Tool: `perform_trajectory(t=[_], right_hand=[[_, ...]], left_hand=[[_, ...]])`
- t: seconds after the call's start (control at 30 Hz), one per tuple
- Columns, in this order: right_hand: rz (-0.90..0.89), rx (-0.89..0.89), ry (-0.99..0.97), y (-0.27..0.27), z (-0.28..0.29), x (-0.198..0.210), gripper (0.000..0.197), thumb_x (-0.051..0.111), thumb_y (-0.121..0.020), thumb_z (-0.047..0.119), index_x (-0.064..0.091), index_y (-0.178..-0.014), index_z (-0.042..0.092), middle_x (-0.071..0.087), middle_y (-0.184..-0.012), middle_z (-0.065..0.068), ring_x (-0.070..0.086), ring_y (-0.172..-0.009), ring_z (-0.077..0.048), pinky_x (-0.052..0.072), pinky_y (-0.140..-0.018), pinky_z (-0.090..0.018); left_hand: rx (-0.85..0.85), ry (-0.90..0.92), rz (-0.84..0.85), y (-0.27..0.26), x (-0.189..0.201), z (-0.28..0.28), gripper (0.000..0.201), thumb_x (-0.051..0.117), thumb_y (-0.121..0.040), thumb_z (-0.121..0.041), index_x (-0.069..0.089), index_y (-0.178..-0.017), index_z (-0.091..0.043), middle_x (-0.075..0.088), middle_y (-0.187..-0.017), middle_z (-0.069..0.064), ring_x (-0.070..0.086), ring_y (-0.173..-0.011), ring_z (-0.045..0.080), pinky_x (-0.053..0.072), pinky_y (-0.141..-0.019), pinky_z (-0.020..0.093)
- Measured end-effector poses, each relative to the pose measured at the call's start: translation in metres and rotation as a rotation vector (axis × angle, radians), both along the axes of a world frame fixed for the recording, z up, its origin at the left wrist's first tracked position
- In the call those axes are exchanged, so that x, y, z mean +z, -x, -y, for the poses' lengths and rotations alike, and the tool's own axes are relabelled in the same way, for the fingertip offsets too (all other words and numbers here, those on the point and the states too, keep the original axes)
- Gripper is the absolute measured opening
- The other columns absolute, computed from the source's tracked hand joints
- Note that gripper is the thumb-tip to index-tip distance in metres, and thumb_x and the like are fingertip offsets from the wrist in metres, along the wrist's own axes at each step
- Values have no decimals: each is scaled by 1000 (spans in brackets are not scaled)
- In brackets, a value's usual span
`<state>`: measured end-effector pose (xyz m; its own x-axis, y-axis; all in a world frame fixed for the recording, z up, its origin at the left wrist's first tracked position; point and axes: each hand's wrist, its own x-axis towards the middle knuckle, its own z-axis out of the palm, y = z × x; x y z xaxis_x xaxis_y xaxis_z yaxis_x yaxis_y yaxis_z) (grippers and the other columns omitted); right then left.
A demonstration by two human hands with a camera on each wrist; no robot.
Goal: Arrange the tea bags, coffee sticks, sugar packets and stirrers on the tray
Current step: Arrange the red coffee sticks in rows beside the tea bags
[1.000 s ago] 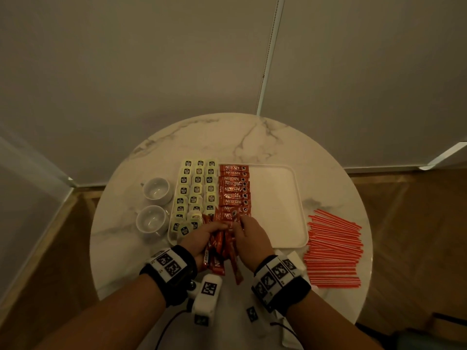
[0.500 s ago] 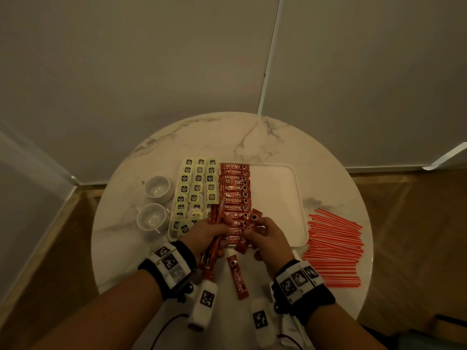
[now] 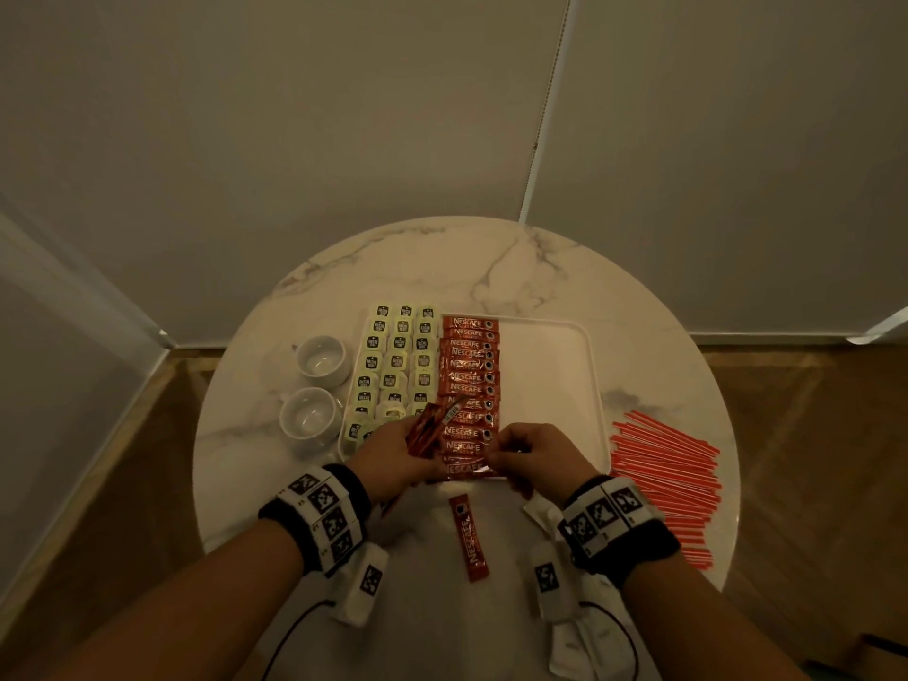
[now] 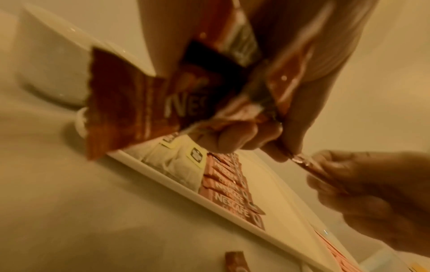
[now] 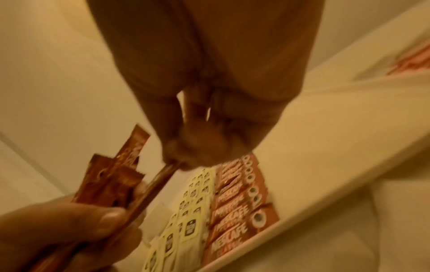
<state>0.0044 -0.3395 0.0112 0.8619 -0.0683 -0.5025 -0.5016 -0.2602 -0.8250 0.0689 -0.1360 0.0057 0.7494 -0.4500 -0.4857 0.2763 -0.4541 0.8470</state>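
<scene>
Coffee sticks (image 3: 470,380) now fill a red column down the middle of the white tray (image 3: 550,376), and that column has grown by a stick or two within the last second, reaching nearly to the tray's near edge. One stick (image 3: 469,537) that was in the bundle a second ago has slipped out and lies alone on the tabletop (image 3: 491,267), just off the tray's near edge, between the two wrists. The left hand (image 3: 388,457) has drawn back toward the near edge and grips the small bundle of remaining sticks (image 3: 426,432), fingers curled round it, the ends fanning up over the tea bags (image 3: 395,358), which sit in tidy rows along the tray's left side. The right hand (image 3: 538,454) is over the column's near end, thumb and fingertips pinching the end of a single stick (image 5: 160,181) that the wrist view shows being drawn from the bundle. That suggests to me the coffee column is close to done, with only the bundle and the dropped stick left to lay. The right side of the tray is bare, and the orange stirrers (image 3: 663,484) are spread on the tabletop near its right edge, not yet touched. White packets (image 3: 538,508), probably the sugar, peek out by the right wrist. Two white cups (image 3: 314,395) stand by the tray's left edge.
</scene>
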Motion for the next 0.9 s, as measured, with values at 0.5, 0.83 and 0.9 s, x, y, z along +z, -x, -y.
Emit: perform_trajectory(t=[0.5, 0.83, 0.9], right_hand=[[7, -88, 206, -16, 3, -49, 17, 64, -85, 4, 69, -82, 21, 67, -78, 1, 59, -61, -6, 47, -58, -18], [21, -111, 233, -15, 2, -57, 22, 62, -87, 6, 67, -79, 25, 67, -82, 4, 59, -67, -4, 44, -60, -14], [27, -105, 235, -16, 1, -58, 21, 62, -87, 6, 67, -80, 25, 68, -84, 3, 60, -70, -5, 47, -64, -17]], left_hand=[[148, -125, 194, 3, -16, -17, 16, 69, -80, -11, 60, -90, -19, 67, -85, 4, 62, -76, 16, 54, -73, 32], [162, -105, 134, 5, -18, -16, 16, 68, -80, -7, 60, -91, -16, 64, -80, 0, 59, -67, 11, 47, -58, 20], [170, -100, 129, 4, -17, -15, 17, 68, -80, -6, 61, -92, -16, 65, -81, 1, 59, -67, 11, 48, -58, 21]])
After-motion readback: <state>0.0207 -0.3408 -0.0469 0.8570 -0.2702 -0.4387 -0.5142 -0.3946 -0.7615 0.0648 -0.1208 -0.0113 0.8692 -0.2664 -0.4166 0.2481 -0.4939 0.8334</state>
